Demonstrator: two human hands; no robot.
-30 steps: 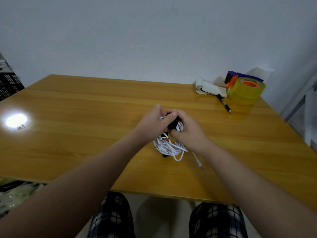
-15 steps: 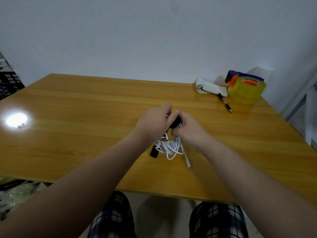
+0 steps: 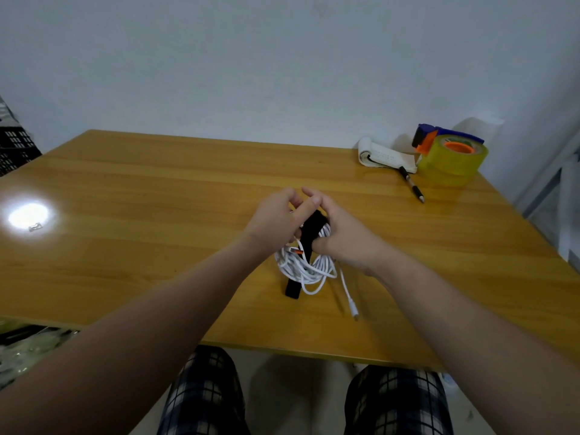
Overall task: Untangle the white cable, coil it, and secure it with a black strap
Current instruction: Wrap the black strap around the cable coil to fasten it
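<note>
White cable (image 3: 309, 267), coiled, is lying on the tabletop (image 3: 157, 196) just below both hands. Left hand (image 3: 272, 222) and right hand (image 3: 343, 235) are pinching the black strap (image 3: 309, 233) crossing the coil, its loose end trailing beneath.

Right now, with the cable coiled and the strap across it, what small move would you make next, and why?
Probably bring the loose lower end of the strap up around the coil and press it closed. The cable is already bundled; both hands, left and right, pinch the strap's upper end against it, while the lower tail lies free on the table.
</note>
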